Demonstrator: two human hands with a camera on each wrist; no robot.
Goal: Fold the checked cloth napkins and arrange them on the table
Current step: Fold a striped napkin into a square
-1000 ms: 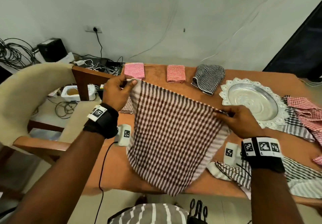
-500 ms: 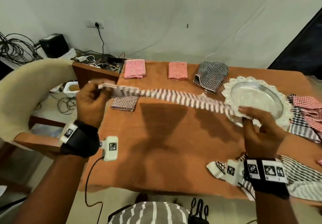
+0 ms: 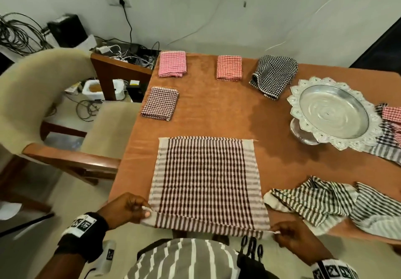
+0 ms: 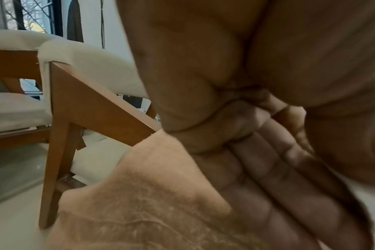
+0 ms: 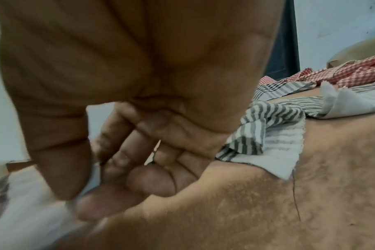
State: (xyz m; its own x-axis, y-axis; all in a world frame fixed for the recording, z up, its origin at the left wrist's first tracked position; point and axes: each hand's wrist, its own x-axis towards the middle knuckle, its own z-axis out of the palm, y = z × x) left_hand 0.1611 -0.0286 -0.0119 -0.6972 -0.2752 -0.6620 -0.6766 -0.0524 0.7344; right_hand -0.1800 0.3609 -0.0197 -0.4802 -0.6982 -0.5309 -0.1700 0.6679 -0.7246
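Observation:
A brown-and-white checked napkin (image 3: pixel 206 183) lies spread flat on the orange table (image 3: pixel 217 109), its near edge hanging just over the front edge. My left hand (image 3: pixel 130 208) pinches its near left corner. My right hand (image 3: pixel 288 235) pinches the near right corner, seen as a white blur (image 5: pixel 28 199) in the right wrist view. The left wrist view shows only my palm and fingers (image 4: pixel 268 169) above the table covering. Folded napkins lie farther back: pink (image 3: pixel 172 63), red (image 3: pixel 229 68), brown (image 3: pixel 160 103). A black checked one (image 3: pixel 273 75) is loosely bunched.
A silver scalloped tray (image 3: pixel 334 114) stands at the right. Unfolded striped cloths (image 3: pixel 338 207) lie at the near right, and red and black ones (image 3: pixel 390 127) past the tray. A beige armchair (image 3: pixel 43 96) stands left of the table. Cables clutter the floor behind.
The napkin, held up hanging, was swung out flat over the table and now lies spread on it. Both hands drew back to the front edge, still holding its corners.

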